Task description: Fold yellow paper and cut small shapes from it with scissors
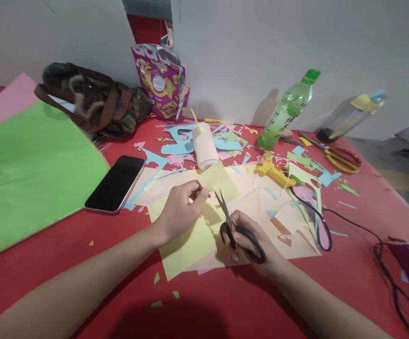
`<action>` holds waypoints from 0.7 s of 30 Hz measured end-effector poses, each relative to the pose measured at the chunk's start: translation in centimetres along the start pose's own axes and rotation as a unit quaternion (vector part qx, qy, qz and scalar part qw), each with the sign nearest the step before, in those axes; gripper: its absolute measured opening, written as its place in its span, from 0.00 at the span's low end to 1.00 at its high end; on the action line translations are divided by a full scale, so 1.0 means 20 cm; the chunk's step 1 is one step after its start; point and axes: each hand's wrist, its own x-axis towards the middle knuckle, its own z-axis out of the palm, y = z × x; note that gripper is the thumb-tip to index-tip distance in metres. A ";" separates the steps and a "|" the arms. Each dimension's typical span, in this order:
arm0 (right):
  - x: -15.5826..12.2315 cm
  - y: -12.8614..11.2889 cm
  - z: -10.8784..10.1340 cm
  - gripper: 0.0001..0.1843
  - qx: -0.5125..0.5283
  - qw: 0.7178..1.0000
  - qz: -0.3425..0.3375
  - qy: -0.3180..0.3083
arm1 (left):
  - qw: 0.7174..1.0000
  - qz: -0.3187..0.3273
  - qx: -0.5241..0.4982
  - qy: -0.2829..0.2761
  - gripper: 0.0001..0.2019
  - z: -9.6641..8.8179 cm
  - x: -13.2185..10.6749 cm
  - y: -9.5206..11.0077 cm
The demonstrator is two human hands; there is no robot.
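Note:
My left hand pinches the near edge of a small yellow paper piece and holds it just above the table. Black-handled scissors sit in my right hand, fingers through the loops, with the blades slightly parted and pointing up toward the yellow piece. Under both hands lie a larger yellow sheet and a peach sheet on the red table.
A black phone lies left of my hands beside a green sheet. A bag, snack pouch, paper roll, green bottle, yellow glue gun with black cable, second scissors and paper scraps crowd the back.

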 end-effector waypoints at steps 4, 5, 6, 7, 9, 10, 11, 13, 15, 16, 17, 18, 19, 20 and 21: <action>0.00 -0.02 0.02 0.15 0.032 0.999 -0.002 -0.009 | 0.999 0.024 0.034 0.008 0.13 0.00 0.00 0.01; 0.00 -0.02 0.02 0.16 0.034 0.999 0.001 -0.011 | 0.999 0.026 0.039 0.011 0.13 0.00 0.00 0.01; -0.01 -0.03 0.02 0.16 0.035 0.999 0.004 -0.013 | 0.999 0.028 0.043 0.015 0.13 -0.01 0.00 0.01; -0.01 -0.03 0.02 0.16 0.035 0.999 0.009 -0.014 | 0.998 0.029 0.045 0.019 0.13 -0.01 0.00 0.01; -0.01 -0.02 0.02 0.16 0.033 0.999 0.018 -0.015 | 0.998 0.029 0.042 0.028 0.13 -0.01 0.00 0.01; -0.01 -0.02 0.01 0.16 0.031 0.999 0.022 -0.016 | 0.998 0.028 0.041 0.030 0.13 -0.02 0.00 0.01; -0.01 -0.01 0.01 0.16 0.031 0.999 0.025 -0.016 | 0.998 0.028 0.040 0.031 0.13 -0.02 0.00 0.01; -0.01 -0.01 0.01 0.16 0.037 0.999 0.024 -0.024 | 0.998 0.031 0.042 0.030 0.13 -0.02 0.00 0.01; 0.00 -0.01 0.01 0.15 0.047 0.998 0.018 -0.032 | 0.998 0.039 0.048 0.025 0.12 -0.01 0.00 0.01; 0.00 -0.01 0.02 0.15 0.050 0.998 0.014 -0.034 | 0.997 0.044 0.051 0.022 0.12 -0.01 0.00 0.01; 0.00 -0.01 0.02 0.15 0.051 0.998 0.011 -0.034 | 0.997 0.049 0.054 0.021 0.12 -0.01 -0.01 0.01; 0.00 -0.01 0.02 0.15 0.051 0.998 0.010 -0.033 | 0.997 0.053 0.057 0.020 0.12 -0.01 -0.01 0.01; 0.00 -0.02 0.02 0.14 0.051 0.998 0.009 -0.032 | 0.997 0.056 0.059 0.018 0.12 -0.01 -0.01 0.01; 0.00 -0.02 0.02 0.14 0.050 0.998 0.009 -0.031 | 0.996 0.058 0.061 0.016 0.12 -0.01 -0.01 0.01; 0.00 -0.02 0.02 0.14 0.050 0.998 0.009 -0.030 | 0.996 0.060 0.062 0.013 0.12 0.00 -0.01 0.01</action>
